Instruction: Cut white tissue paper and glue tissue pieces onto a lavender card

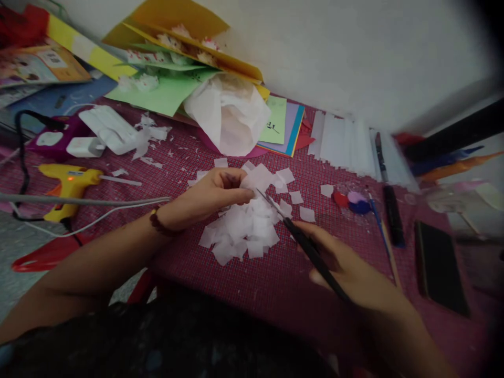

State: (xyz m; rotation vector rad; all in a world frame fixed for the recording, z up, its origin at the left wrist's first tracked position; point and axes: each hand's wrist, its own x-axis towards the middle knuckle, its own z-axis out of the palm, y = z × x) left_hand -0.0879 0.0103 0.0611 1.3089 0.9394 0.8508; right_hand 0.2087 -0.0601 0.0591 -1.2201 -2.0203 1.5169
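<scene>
My left hand [216, 194] pinches a small piece of thin white paper [248, 181] between thumb and fingers, above the table. Black-handled scissors [313, 254] are in my right hand [342, 257], its fingers wrapped about the handles. The blades point up and left, their tips close to the held paper; whether they touch it I cannot tell. Below both hands lies a loose pile of small white paper squares [246, 228]. More single squares [307, 214] are scattered to its right.
A yellow glue gun [71, 184] with its cord lies left, below a purple power strip [55, 136]. A white plastic bag [232, 115] and coloured papers [157, 92] are at the back. Right are white paper strips [346, 144], a cutter knife [389, 205], a paintbrush [384, 231] and a dark phone-like slab [441, 268].
</scene>
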